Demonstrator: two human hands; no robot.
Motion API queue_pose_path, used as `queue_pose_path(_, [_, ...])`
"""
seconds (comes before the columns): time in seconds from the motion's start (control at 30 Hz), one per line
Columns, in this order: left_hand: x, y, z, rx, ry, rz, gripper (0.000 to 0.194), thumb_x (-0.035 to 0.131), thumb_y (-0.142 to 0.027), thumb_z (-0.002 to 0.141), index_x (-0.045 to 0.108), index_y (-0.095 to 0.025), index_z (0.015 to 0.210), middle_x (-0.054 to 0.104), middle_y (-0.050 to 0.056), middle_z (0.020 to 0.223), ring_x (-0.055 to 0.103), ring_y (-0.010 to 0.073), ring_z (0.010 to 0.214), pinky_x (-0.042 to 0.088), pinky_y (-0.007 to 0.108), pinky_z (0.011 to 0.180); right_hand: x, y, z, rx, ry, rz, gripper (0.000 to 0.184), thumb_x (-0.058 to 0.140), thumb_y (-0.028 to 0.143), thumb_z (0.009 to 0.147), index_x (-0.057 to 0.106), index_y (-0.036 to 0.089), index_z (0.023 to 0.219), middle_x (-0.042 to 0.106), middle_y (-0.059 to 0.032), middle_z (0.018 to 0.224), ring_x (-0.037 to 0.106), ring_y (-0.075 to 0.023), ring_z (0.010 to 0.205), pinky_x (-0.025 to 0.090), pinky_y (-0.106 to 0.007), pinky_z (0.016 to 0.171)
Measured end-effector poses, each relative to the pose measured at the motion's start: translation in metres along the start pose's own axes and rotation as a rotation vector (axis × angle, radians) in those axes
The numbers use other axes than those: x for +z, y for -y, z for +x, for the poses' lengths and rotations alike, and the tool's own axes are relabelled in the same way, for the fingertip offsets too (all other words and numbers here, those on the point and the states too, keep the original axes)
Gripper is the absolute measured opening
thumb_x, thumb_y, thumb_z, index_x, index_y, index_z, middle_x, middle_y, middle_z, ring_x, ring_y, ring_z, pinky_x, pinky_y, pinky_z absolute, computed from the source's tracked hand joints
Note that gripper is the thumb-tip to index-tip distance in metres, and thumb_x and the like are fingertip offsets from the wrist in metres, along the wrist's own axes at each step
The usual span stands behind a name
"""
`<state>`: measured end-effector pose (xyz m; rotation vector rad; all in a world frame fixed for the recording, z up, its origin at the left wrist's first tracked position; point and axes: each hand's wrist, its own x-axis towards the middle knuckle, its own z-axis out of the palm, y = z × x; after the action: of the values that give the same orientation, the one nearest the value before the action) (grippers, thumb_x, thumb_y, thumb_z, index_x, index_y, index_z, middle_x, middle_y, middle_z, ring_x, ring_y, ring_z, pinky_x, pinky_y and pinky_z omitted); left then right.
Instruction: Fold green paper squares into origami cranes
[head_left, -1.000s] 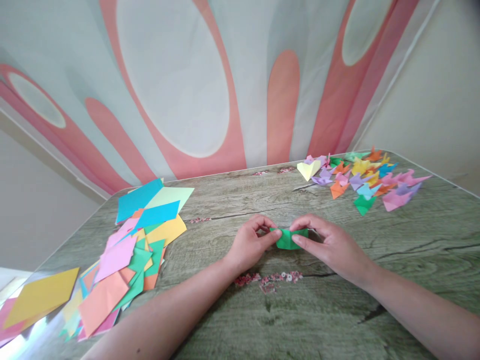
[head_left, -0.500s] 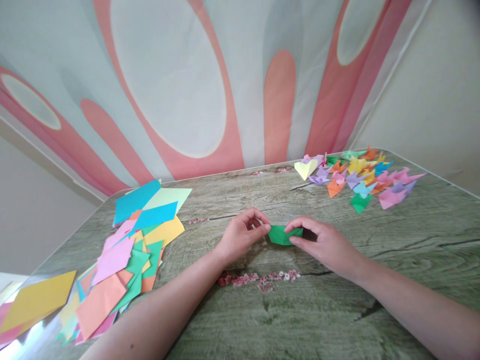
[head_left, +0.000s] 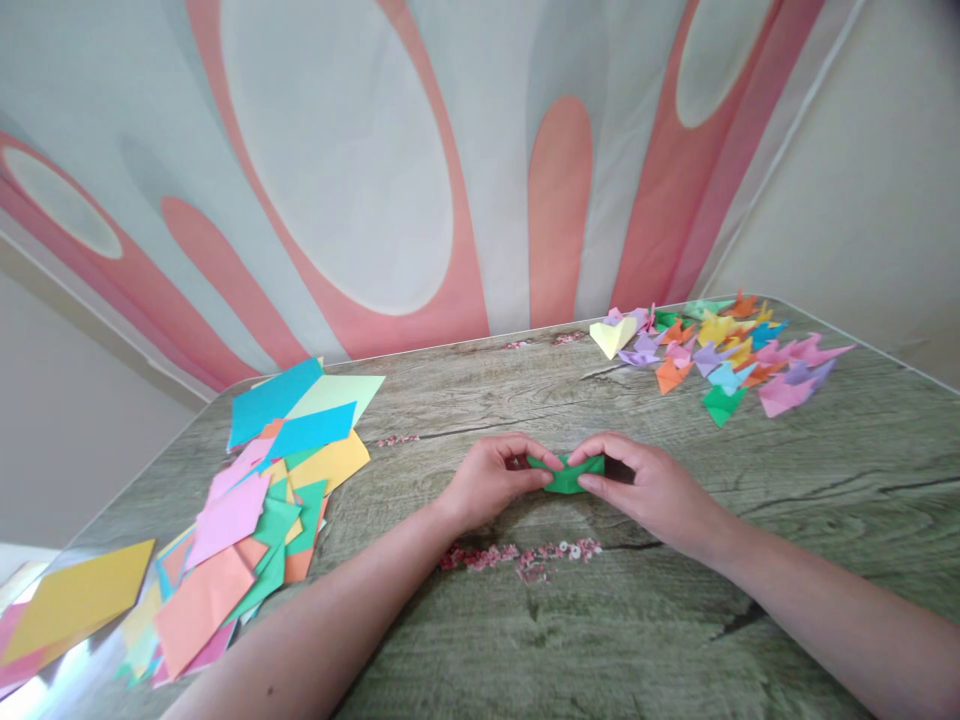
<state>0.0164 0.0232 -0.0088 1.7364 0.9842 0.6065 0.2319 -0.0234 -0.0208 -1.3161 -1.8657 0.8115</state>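
Observation:
A small folded piece of green paper (head_left: pixel 567 483) is between my two hands, just over the middle of the wood-patterned table. My left hand (head_left: pixel 496 478) pinches its left part between thumb and fingers. From the other side, my right hand (head_left: pixel 643 484) grips the right part, thumb in front and fingers behind. The fingertips of both hands come close together near the paper's middle and cover part of it, so its full folded shape is hidden.
Loose sheets of coloured paper (head_left: pixel 225 535) lie in a heap on the left, with a mustard sheet (head_left: pixel 79 600) at the corner. Several small folded paper figures (head_left: pixel 720 355) stand at the back right, beside a pale yellow heart-shaped fold (head_left: pixel 612 338). A patterned curtain (head_left: pixel 502 200) hangs behind the table (head_left: pixel 622 640).
My left hand has moved right along the green paper, from its left end toward the middle, and now pinches it there. My right hand keeps its hold in place.

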Motion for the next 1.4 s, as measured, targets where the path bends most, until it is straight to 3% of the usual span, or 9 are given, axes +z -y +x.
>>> queue_pose_path(0.23, [-0.003,-0.004,-0.001,0.027,-0.020,0.059,0.015,0.071,-0.020,0.075,0.075,-0.021,0.090,0.066,0.001,0.084,0.055,0.0126,0.072,0.040,0.022,0.067,0.001,-0.006,0.000,-0.021,-0.005,-0.002,0.019,0.060,0.025,0.085,0.066,0.028,0.102,0.068,-0.0004,0.101,0.062,-0.0200,0.097,0.046,-0.036,0.088])
queue_pose_path(0.5, [0.002,-0.007,-0.003,0.099,-0.071,0.229,0.019,0.070,-0.015,0.076,0.074,-0.022,0.093,0.068,0.001,0.087,0.057,0.0138,0.073,0.043,0.023,0.069,0.005,-0.014,0.002,-0.190,-0.065,-0.082,0.018,0.061,0.021,0.086,0.069,0.027,0.101,0.069,-0.0033,0.096,0.061,-0.0220,0.097,0.048,-0.040,0.089])
queue_pose_path(0.8, [0.003,0.002,-0.003,0.296,-0.084,0.398,0.015,0.069,-0.014,0.080,0.072,-0.019,0.094,0.068,0.002,0.083,0.060,0.0145,0.076,0.045,0.025,0.073,0.008,-0.014,-0.001,-0.312,-0.089,-0.186,0.018,0.059,0.016,0.089,0.067,0.023,0.104,0.065,-0.0054,0.095,0.059,-0.0216,0.095,0.049,-0.039,0.084])
queue_pose_path(1.4, [0.005,0.004,0.000,0.308,-0.046,0.293,0.008,0.067,-0.014,0.082,0.072,-0.018,0.085,0.068,0.002,0.085,0.061,0.0144,0.080,0.045,0.025,0.077,0.007,-0.006,-0.002,-0.474,-0.077,-0.318,0.012,0.056,0.021,0.093,0.067,0.019,0.092,0.065,-0.0066,0.093,0.058,-0.0213,0.095,0.048,-0.039,0.083])
